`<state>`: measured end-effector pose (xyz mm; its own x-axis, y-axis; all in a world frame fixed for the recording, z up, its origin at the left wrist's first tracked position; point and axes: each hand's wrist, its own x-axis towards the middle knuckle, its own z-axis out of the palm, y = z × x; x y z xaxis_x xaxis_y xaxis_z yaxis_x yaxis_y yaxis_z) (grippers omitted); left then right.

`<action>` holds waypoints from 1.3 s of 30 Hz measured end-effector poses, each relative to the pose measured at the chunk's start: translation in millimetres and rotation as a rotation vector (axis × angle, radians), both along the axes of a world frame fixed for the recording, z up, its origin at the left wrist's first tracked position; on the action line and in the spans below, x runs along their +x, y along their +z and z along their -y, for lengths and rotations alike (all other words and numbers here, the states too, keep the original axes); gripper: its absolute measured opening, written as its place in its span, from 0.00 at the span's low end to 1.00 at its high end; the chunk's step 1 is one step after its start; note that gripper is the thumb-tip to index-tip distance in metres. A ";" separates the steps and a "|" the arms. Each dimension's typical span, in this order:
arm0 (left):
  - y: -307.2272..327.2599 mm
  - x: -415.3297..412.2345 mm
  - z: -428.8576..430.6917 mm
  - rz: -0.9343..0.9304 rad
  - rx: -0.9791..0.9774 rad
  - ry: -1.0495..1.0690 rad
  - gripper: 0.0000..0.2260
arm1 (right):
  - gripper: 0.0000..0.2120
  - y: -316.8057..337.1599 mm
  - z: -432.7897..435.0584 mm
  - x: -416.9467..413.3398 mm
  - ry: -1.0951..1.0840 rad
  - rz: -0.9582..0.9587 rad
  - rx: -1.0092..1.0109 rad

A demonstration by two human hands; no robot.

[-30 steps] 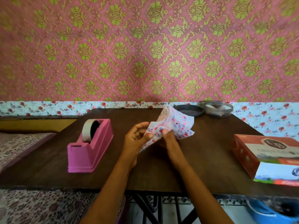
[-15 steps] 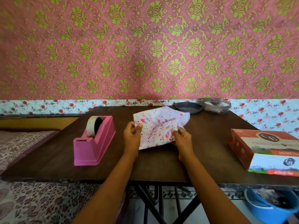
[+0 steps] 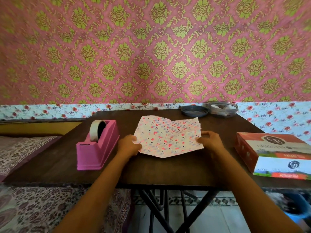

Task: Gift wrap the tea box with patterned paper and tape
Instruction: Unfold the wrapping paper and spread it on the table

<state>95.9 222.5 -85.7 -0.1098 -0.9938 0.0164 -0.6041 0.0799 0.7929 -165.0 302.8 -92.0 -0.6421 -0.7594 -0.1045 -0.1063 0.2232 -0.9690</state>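
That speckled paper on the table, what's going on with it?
A person is getting ready to gift wrap. The left hand and right hand each grip a side edge of the patterned paper, which is spread out, creased, over the dark table. The tea box sits unwrapped to the right, apart from the sheet, and a pink tape dispenser waits on the left.
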 end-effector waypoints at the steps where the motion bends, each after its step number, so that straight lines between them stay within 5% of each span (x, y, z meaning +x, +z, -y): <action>1: 0.8 2.0 -0.5 0.101 0.008 -0.049 0.13 | 0.18 2.9 0.0 -1.7 -0.006 -0.034 0.037; 4: 5.7 4.0 -0.7 0.360 -0.002 -0.172 0.08 | 0.25 13.5 -3.5 -0.9 -0.013 -0.279 0.164; 9: 16.7 0.2 0.3 0.648 -0.040 -0.261 0.15 | 0.28 22.5 -11.7 37.2 -0.019 -1.164 0.133; 13: 20.5 -4.0 -4.4 0.847 -0.165 -0.233 0.22 | 0.27 18.3 0.3 66.5 0.270 -1.411 0.217; 18: 13.3 -5.2 7.1 0.846 -0.142 -0.257 0.26 | 0.24 10.2 10.2 69.8 0.455 -1.353 0.570; 23: 15.1 -13.9 22.9 0.685 -0.014 -0.307 0.16 | 0.27 10.1 25.5 79.7 0.566 -1.202 0.477; 28: 15.0 -19.7 39.2 0.120 -0.076 -0.118 0.07 | 0.29 -10.5 37.6 74.0 0.632 -1.061 0.544; 39: 30.6 -43.2 83.3 -0.206 -0.200 -0.020 0.21 | 0.29 -27.5 42.7 66.0 0.592 -1.101 0.452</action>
